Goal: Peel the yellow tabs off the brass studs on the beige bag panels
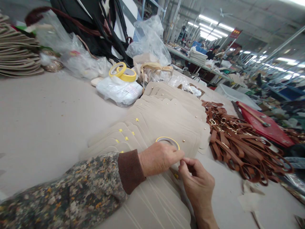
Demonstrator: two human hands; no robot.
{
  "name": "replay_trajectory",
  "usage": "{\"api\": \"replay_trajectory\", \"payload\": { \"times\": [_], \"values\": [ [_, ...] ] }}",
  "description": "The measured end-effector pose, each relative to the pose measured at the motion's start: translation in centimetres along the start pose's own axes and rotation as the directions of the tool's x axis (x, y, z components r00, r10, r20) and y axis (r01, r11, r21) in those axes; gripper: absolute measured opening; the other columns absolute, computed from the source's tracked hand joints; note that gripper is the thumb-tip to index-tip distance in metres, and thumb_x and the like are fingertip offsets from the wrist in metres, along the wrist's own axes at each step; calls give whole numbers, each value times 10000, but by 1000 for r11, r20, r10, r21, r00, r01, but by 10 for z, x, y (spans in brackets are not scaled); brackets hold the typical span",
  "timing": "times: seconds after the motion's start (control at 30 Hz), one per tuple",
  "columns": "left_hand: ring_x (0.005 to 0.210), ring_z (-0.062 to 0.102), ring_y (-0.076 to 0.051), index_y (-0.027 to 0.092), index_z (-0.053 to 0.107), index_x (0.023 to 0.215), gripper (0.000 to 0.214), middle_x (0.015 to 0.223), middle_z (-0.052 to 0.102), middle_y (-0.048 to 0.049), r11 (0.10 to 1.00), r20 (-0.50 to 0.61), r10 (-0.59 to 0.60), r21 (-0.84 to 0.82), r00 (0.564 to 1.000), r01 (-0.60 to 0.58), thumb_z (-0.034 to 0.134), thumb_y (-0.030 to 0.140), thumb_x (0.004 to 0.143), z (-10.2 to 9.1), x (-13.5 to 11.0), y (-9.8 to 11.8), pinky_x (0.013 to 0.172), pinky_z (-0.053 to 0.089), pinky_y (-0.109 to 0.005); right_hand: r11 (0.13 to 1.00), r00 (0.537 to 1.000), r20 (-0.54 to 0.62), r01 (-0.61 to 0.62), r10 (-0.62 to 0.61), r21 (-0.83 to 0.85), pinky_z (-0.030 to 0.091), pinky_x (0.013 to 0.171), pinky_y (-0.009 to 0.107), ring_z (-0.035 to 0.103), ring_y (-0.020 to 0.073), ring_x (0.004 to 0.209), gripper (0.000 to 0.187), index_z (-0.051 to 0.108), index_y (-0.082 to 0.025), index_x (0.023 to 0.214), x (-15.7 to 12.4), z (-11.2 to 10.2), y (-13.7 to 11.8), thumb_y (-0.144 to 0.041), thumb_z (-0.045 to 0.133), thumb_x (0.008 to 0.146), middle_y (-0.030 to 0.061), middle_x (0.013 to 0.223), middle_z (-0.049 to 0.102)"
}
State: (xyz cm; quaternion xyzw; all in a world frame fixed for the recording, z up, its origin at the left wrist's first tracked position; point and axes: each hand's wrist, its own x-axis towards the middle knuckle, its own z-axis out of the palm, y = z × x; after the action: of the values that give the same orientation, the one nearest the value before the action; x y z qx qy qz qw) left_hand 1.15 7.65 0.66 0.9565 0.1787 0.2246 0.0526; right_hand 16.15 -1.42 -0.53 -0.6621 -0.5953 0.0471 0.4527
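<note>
Tape ring (168, 140): yellow, flat on the fanned beige panels (166, 121), just behind our left hand (158, 158).
Hands: our left hand and right hand (197, 183) are pinched tight, fingertips meeting (what they nip is too small to tell).
Desk (47, 114): pale grey, in a long strip-lit workshop.
Around: brown straps (235, 143) right of the panels; two tape rolls (122, 73) on a white bag (119, 90).
Writing: red sign (235, 32) overhead, too blurred for us to read.

a: where's the open room?
b: left side, the bare table (47, 108) is wide and flat.
a: and to the right?
b: brown straps (238, 143) lie heaped just beside the fanned beige panels (166, 121). tape rolls (124, 72) and plastic bags (78, 60) crowd the far side.
</note>
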Motion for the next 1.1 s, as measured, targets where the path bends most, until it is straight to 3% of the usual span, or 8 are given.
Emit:
{"api": "replay_trajectory", "payload": {
  "times": [0.1,0.2,0.37,0.53,0.67,0.83,0.97,1.1],
  "values": [
    [624,541,-150,176,513,860,105,716,571,-3,1000,-68,28,-1,997,-28,448,195,940,-2,0,3,532,367,-270,844,919,157,-394,362,364,447,442,222,540,111,438,193,640,-171,709,3,4,-1,-347,661,786,-27,511,596],
    [639,532,-146,169,518,850,162,728,569,-11,999,-119,37,-12,992,-39,397,186,956,-3,-1,6,552,374,-265,617,816,212,-552,537,561,455,422,224,523,101,429,242,621,-161,679,8,5,10,-367,745,705,-31,510,574],
    [734,549,-179,162,529,888,124,801,595,-31,994,24,-104,38,994,103,423,130,944,-2,0,2,607,408,-283,615,731,309,-680,608,399,537,495,256,603,127,489,362,690,-124,808,9,-4,30,-427,796,640,21,601,660],
    [835,545,-222,160,542,902,102,892,615,-58,978,215,-209,64,954,199,450,141,941,-2,3,-3,638,435,-311,787,798,307,-586,519,194,529,520,257,609,140,510,386,705,-129,823,2,-3,30,-503,695,727,25,597,663],
    [849,541,-223,152,558,908,132,924,612,-76,974,234,-225,53,946,218,433,127,942,-3,4,-2,642,441,-314,939,901,267,-340,341,-54,493,548,242,620,150,540,305,721,-173,803,1,1,25,-456,607,801,21,628,689],
    [865,533,-229,150,568,898,154,929,609,-79,976,243,-214,23,946,215,424,126,945,-3,4,-1,655,447,-326,968,957,249,-88,147,-236,476,604,235,632,147,556,264,707,-200,746,4,4,19,-379,537,838,19,671,715],
    [858,526,-222,148,568,890,149,918,609,-80,977,231,-208,5,951,212,431,127,944,-2,4,-3,666,443,-326,960,953,266,-67,142,-272,476,618,249,662,160,593,254,694,-208,793,6,6,22,-382,521,857,32,714,729],
    [847,525,-217,150,569,879,129,894,613,-78,979,226,-201,10,953,204,455,137,938,0,3,-4,676,434,-326,941,936,182,-259,300,-219,475,528,275,633,181,496,336,639,-177,949,4,4,31,-479,605,807,8,576,674]
  ]
}}
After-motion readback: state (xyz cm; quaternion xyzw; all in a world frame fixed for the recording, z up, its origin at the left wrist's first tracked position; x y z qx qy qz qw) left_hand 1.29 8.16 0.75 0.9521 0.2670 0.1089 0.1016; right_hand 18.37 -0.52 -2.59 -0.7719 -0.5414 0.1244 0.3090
